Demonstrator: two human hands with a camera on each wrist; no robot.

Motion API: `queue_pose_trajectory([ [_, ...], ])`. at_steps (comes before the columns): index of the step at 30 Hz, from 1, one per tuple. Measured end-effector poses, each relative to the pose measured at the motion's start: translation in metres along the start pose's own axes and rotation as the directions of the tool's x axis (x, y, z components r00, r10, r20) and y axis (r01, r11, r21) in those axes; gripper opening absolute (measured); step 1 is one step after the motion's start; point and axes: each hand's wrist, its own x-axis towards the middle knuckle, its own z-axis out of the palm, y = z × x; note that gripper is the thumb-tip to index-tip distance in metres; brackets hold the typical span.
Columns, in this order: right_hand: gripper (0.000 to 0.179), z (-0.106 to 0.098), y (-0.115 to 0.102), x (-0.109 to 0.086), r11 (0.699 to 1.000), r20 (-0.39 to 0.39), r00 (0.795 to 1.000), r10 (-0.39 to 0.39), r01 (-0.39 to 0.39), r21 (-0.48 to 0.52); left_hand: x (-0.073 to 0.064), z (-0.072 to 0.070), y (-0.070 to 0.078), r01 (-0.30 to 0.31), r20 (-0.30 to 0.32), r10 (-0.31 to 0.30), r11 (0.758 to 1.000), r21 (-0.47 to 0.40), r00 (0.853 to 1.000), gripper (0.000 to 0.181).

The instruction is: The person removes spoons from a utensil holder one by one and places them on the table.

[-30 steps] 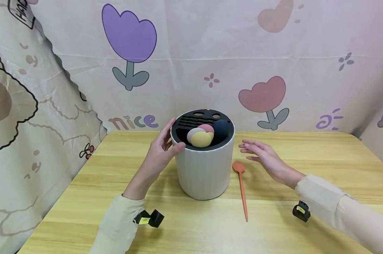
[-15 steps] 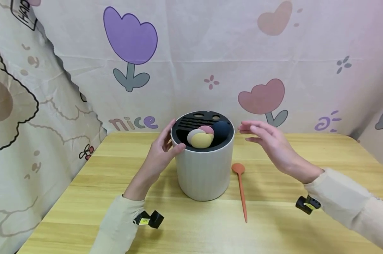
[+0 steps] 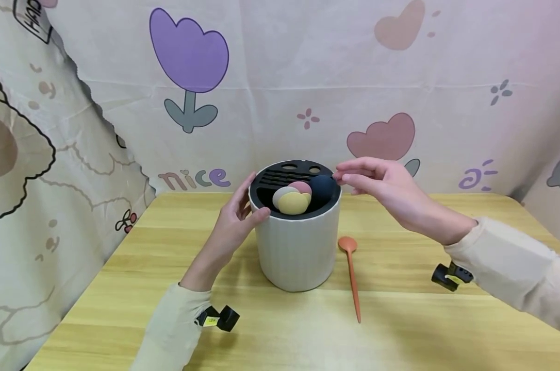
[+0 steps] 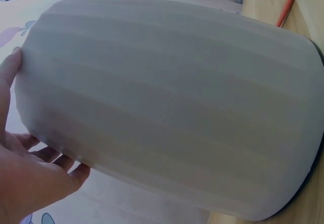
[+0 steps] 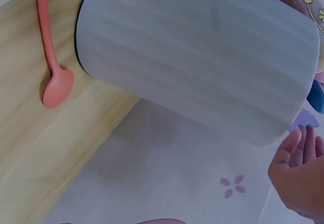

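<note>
A white ribbed utensil holder with a black slotted top stands upright on the table. Rounded utensil heads show in its opening: yellow, pink, pale grey and dark blue. My left hand grips the holder's left side, thumb at the front rim and fingers round the back. Over the right rim, my right hand has its loosely bent fingertips close beside the dark blue head, holding nothing. In the right wrist view, a small gap separates those fingers from the holder's white wall.
An orange long-handled spoon lies on the wooden table, just right of the holder. Behind the table's far edge hangs a printed cloth, and another cloth borders the left side.
My right hand has risen and then moved left, from beside the holder to its right rim at the dark blue head. The left hand keeps its grip and the holder stays put.
</note>
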Motion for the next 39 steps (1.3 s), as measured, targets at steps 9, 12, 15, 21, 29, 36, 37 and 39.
queue_pose_trajectory([
  [9, 0.039, 0.007, -0.009, 0.007, 0.994, 0.049, 0.994, 0.093, -0.09, -0.06, 0.0, -0.001, 0.0, 0.005, -0.001, -0.005, 1.0, 0.0, 1.0, 0.085],
  [12, 0.038, 0.008, -0.01, 0.008, 0.993, 0.079, 0.99, 0.114, -0.111, -0.038, 0.001, -0.001, -0.002, -0.009, 0.001, 0.009, 1.0, -0.008, 1.0, 0.088],
  [15, 0.038, 0.009, -0.01, 0.009, 0.988, 0.116, 0.981, 0.155, -0.157, 0.005, 0.002, -0.001, -0.003, -0.027, 0.005, 0.027, 0.999, -0.017, 1.0, 0.094],
  [21, 0.037, 0.013, -0.01, 0.009, 0.982, 0.121, 0.976, 0.181, -0.186, 0.026, 0.002, -0.001, -0.004, -0.041, 0.011, 0.041, 0.999, -0.021, 0.999, 0.1],
  [29, 0.037, 0.018, -0.007, 0.007, 0.99, 0.099, 0.985, 0.143, -0.143, -0.004, 0.0, -0.001, -0.003, -0.024, 0.011, 0.024, 1.0, -0.016, 1.0, 0.097],
  [36, 0.032, 0.018, -0.004, 0.01, 0.991, 0.057, 0.994, 0.095, -0.089, -0.1, -0.001, -0.001, -0.004, -0.019, 0.007, 0.019, 1.0, -0.013, 1.0, 0.094],
  [37, 0.031, 0.018, -0.004, 0.01, 0.99, 0.054, 0.994, 0.09, -0.084, -0.113, -0.001, -0.001, -0.004, -0.017, 0.007, 0.017, 1.0, -0.01, 1.0, 0.094],
  [39, 0.03, 0.017, -0.005, 0.012, 0.988, 0.045, 0.996, 0.08, -0.073, -0.14, -0.001, -0.001, -0.003, -0.016, 0.007, 0.016, 1.0, -0.009, 1.0, 0.093],
])
